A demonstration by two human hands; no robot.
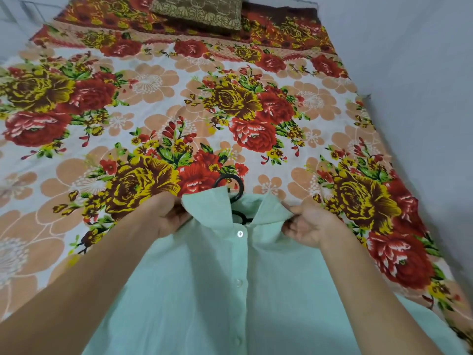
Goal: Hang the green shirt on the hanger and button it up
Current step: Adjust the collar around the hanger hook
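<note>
Left grip (170, 219) curls round one collar point of the green shirt (204, 290); right grip (311, 226) pinches the other. Shirt lies lower centre on the floral bedsheet (153, 98), black hanger (241, 188) hook protruding above the collar.

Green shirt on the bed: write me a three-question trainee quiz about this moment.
1. True or false: the hook of the black hanger shows above the collar of the green shirt.
2. Which part do the left hand and right hand grip? A) collar B) hem C) sleeve
3. Fill in: the shirt lies on a floral ____.
Key: 1 true; 2 A; 3 bedsheet.
</note>
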